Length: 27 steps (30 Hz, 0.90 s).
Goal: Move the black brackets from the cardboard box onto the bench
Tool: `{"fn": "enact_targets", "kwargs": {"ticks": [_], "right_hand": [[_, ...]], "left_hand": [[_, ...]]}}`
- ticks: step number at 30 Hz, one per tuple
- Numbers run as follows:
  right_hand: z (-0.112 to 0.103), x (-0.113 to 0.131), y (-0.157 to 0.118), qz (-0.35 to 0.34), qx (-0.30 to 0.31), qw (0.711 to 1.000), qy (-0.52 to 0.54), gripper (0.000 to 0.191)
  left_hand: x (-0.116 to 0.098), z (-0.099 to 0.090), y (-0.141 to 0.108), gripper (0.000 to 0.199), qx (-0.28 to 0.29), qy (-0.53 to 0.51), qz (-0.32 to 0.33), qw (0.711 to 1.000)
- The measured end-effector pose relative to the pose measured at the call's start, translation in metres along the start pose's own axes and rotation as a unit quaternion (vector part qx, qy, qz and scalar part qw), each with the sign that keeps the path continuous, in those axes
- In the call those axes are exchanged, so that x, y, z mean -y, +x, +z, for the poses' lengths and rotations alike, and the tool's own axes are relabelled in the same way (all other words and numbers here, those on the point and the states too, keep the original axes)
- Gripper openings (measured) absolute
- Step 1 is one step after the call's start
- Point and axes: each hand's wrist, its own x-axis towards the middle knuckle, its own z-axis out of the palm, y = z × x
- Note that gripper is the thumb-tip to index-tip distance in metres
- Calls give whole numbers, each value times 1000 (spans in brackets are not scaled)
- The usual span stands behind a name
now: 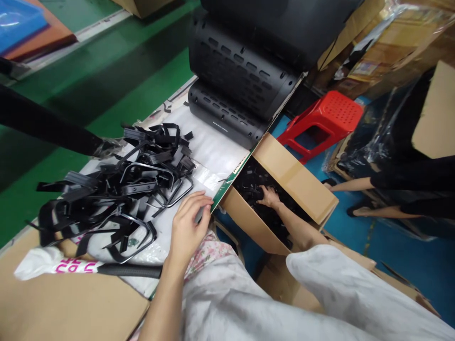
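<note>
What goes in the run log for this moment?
left hand: resting on table edge | right hand: inside cardboard box among black parts

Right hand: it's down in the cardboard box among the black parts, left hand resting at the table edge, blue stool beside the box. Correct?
Not quite: the stool is red, not blue, as the head view shows. The rest holds: the right hand is down in the cardboard box among the black parts, and the left hand rests at the table edge.
</note>
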Motion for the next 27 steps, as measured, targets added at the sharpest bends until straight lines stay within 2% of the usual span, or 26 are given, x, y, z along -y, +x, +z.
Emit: {"fn": "enact_targets", "kwargs": {"ticks": [6, 9, 15, 23, 27], "right_hand": [[8, 15, 10, 33, 19, 999, -3, 66], [13, 21, 6, 34, 7, 999, -5, 63], [21, 15, -6, 17, -20, 1000, -14, 60], [38, 28, 10, 37, -39, 999, 4, 70], [39, 28, 5, 39, -57, 997, 17, 60]], "left_hand": [[-2, 0, 1, 16, -4, -1, -4, 1000], [-2, 0, 1, 17, -6, -4, -5, 1000], [-2, 0, 0, 17, -6, -16, -16, 1000], [-4, -1, 2, 17, -3, -21, -14, 1000], [-5, -1, 2, 18, -2, -21, -16, 1000]]}}
